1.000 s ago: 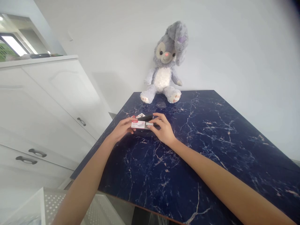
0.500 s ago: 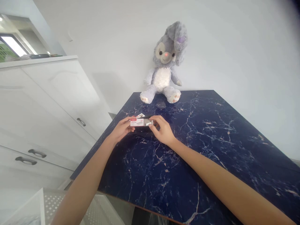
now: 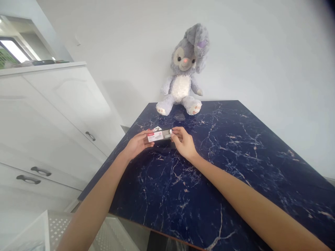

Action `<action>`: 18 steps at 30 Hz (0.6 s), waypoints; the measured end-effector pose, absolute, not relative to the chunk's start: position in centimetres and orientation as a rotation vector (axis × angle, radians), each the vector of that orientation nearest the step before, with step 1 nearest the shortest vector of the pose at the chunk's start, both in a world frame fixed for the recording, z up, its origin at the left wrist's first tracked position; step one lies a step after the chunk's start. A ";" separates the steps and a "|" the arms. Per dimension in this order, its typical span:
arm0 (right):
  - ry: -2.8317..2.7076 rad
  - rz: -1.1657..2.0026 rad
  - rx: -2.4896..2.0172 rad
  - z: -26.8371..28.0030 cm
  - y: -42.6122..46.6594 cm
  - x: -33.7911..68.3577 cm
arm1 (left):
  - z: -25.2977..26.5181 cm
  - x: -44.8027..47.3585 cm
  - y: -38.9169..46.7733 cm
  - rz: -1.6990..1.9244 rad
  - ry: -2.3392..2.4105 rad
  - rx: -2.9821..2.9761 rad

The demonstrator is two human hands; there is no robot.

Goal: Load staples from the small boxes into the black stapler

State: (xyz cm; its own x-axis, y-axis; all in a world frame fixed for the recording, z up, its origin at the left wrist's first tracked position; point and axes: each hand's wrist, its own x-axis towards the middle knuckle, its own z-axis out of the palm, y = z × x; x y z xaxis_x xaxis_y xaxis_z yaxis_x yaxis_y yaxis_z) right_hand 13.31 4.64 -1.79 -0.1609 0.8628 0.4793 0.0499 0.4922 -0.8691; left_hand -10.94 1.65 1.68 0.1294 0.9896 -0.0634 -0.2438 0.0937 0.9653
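Observation:
My left hand grips the left end of a small white and red box, thumb in front and fingers around it. A grey bar is printed on its face, like a strip of staples. The box's right part shows a grey inside. There my right hand pinches a small silver-white piece between thumb and fingers; its exact kind is too small to tell. Just behind the box lies a white card with red and black print, partly hidden. Something dark under the hands blends into the tabletop.
The blue marbled table stands against a pale wall. A grey plush rabbit sits at its far edge. White cabinets are on the left, and a white perforated basket is below the near left edge.
The box has shifted slightly right and its left end turned a little. My right hand has drawn right, and more of the grey inside and silver-white piece shows.

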 end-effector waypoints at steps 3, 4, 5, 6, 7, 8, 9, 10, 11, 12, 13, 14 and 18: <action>-1.561 0.889 -0.835 -1.8 4.7 13.3 | 1.7 -11.1 1.6 1.151 0.960 1.034; -1.560 0.883 -0.844 -1.8 4.7 13.3 | 1.6 -11.1 1.5 1.138 0.961 1.060; -1.553 0.877 -0.849 -1.8 4.8 13.4 | 1.6 -11.1 1.5 1.124 0.961 1.090; -1.544 0.877 -0.851 -1.8 4.8 13.4 | 1.5 -11.1 1.5 1.109 0.959 1.118; -1.534 0.882 -0.852 -1.8 4.8 13.4 | 1.4 -11.0 1.5 1.095 0.953 1.142; -1.524 0.889 -0.850 -1.8 4.8 13.4 | 1.4 -11.0 1.5 1.081 0.945 1.162; -1.520 0.890 -0.849 -1.8 4.8 13.4 | 1.3 -10.9 1.4 1.067 0.938 1.180; -1.524 0.882 -0.852 -1.8 4.8 13.4 | 1.2 -10.7 1.4 1.054 0.936 1.198; -1.539 0.864 -0.856 -1.8 4.8 13.4 | 1.2 -10.6 1.4 1.040 0.939 1.218; -1.561 0.840 -0.859 -1.7 4.7 13.5 | 1.1 -10.5 1.3 1.026 0.946 1.237; -1.590 0.809 -0.860 -1.7 4.6 13.5 | 1.1 -10.3 1.3 1.011 0.956 1.256; -1.624 0.776 -0.859 -1.6 4.5 13.5 | 1.0 -10.2 1.2 0.999 0.966 1.272; -1.715 0.637 -0.809 -1.3 4.3 13.6 | 1.0 -9.8 1.1 1.005 0.976 1.298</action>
